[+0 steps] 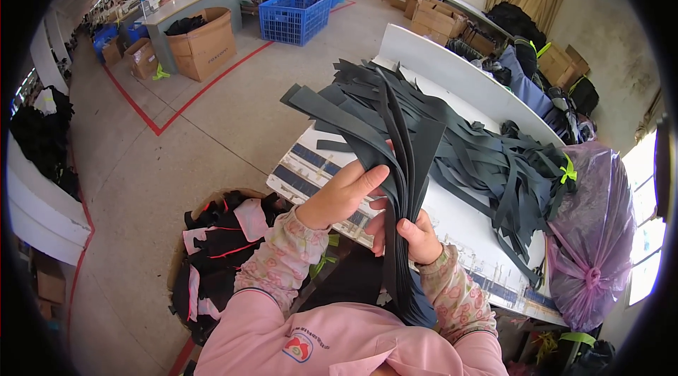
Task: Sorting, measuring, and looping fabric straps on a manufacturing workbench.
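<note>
A thick bundle of dark grey fabric strips stands upright between my hands, its upper ends fanned apart and its lower ends hanging by my lap. My left hand is closed round the left side of the bundle, thumb across the strips. Lower down, my right hand grips the same bundle from the right, its thumb on the front and fingertips showing on the other side. Beyond my hands, a heap of loose dark strips lies tangled along the white worktable.
At the table's right end hangs a tied purple plastic bag. A container of pink and black garments stands on the floor at the left. Farther off are a blue plastic crate and a cardboard box. A white board edges the table's far side.
</note>
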Demonstrator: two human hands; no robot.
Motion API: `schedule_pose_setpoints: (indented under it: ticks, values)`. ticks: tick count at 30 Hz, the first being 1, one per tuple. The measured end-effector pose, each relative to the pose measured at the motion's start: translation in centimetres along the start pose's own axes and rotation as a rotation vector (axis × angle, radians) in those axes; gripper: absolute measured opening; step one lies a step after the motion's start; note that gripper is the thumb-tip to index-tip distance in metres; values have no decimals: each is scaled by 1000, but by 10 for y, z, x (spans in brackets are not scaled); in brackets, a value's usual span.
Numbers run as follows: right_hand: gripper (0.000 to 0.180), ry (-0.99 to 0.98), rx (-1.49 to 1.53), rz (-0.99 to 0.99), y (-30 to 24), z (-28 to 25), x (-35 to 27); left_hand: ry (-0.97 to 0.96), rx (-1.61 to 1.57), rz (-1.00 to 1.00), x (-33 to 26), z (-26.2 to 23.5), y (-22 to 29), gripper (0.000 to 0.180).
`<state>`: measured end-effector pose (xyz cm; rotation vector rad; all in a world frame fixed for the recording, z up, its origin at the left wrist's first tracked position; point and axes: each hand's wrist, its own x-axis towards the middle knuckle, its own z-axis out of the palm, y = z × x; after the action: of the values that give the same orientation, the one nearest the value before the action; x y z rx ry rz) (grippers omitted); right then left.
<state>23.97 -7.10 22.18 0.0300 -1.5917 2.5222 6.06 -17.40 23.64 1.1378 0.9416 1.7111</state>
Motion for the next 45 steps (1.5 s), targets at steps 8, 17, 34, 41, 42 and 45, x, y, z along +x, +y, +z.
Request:
schedule_pose_setpoints:
  ticks: [8,17,34,41,42,45]
  values:
    - [30,232,-303,-8,4,-1,7,-93,382,15,1,3,3,37]
    - [29,271,-295,-20,-1,1,7,-64,338,60,3,-3,-26,36]
    - [42,377,-1050,-123,45,0,-4,126,-156,269,18,1,-41,93]
    - [39,261,-948,87,32,1,-5,-95,286,-170,-13,-10,-59,80]
    - [38,258,-1000,175,29,3,-4,-113,206,-195,-10,-10,-57,76]
    - [38,269,-914,-325,60,-10,5,-155,174,-160,-5,-9,-50,67]
